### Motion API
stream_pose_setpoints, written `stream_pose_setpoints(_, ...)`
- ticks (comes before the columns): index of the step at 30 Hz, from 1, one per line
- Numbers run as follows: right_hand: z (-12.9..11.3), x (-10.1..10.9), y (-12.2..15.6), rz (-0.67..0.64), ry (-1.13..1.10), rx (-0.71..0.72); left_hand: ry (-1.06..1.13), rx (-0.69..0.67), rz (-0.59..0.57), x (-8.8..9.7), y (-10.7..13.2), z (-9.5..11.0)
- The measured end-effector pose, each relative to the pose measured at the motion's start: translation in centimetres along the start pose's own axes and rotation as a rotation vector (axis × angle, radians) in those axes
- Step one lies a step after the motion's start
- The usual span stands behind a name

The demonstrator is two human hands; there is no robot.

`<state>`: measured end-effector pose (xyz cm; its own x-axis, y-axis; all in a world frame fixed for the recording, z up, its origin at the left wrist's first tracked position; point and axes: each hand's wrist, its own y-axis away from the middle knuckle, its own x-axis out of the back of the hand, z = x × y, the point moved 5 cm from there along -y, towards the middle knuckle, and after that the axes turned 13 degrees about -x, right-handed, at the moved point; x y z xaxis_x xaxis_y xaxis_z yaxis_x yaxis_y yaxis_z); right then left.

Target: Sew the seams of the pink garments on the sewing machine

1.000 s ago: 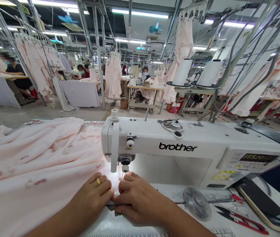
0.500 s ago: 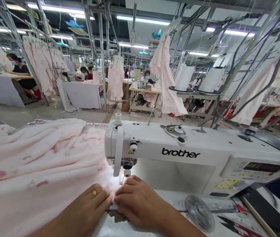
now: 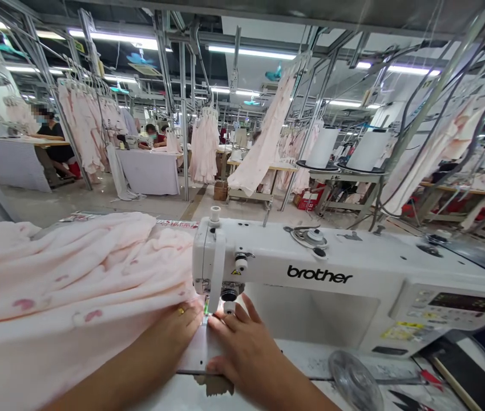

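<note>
Pale pink fabric [image 3: 75, 274] with darker pink motifs lies heaped left of a white brother sewing machine [image 3: 285, 268]. My left hand [image 3: 174, 331], a ring on one finger, is closed on the fabric's right edge beside the presser foot, its fingers together and pointing forward. My right hand [image 3: 246, 342] rests by the needle area with fingers spread and the thumb apart on the machine bed. Its fingertips are close to the presser foot, partly behind the machine head. Whether they touch a strip of cloth there is hidden.
A clear round disc [image 3: 354, 379] and thread snips [image 3: 409, 399] lie at the right front. Two white thread cones [image 3: 323, 148] stand behind the machine. Pink garments [image 3: 263, 137] hang from overhead rails. Co-workers [image 3: 49, 128] sit at other tables.
Both hands have moved forward to the presser foot, and my right fingers have spread from a pinch. The hanging garment behind has swung left. The view has shifted slightly.
</note>
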<state>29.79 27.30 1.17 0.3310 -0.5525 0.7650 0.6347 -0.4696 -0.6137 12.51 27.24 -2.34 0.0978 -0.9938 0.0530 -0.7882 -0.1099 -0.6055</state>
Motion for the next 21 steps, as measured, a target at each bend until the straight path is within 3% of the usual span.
stream_pose_setpoints(7, 0.4, -0.2, 0.0, 0.004, 0.002, -0.003, 0.028, 0.053, 0.006, -0.6, -0.9, -0.2)
stream_pose_setpoints(10, 0.5, -0.1, 0.0, 0.057, -0.033, 0.046, 0.098, 0.074, -0.057, -1.5, -0.8, -0.1)
stream_pose_setpoints(13, 0.4, 0.4, 0.0, 0.212, -0.008, 0.136, 0.249, 0.093, -0.217, -2.2, -0.7, 0.0)
stream_pose_setpoints(17, 0.1, 1.3, -0.3, 0.504, 0.26, 0.375, 0.518, 0.13, -0.456, -2.4, -1.4, 0.2)
stream_pose_setpoints(21, 1.5, 0.6, -1.3, 0.646, 0.406, 0.538, 0.691, 0.256, -0.554, -2.0, -2.0, -1.8)
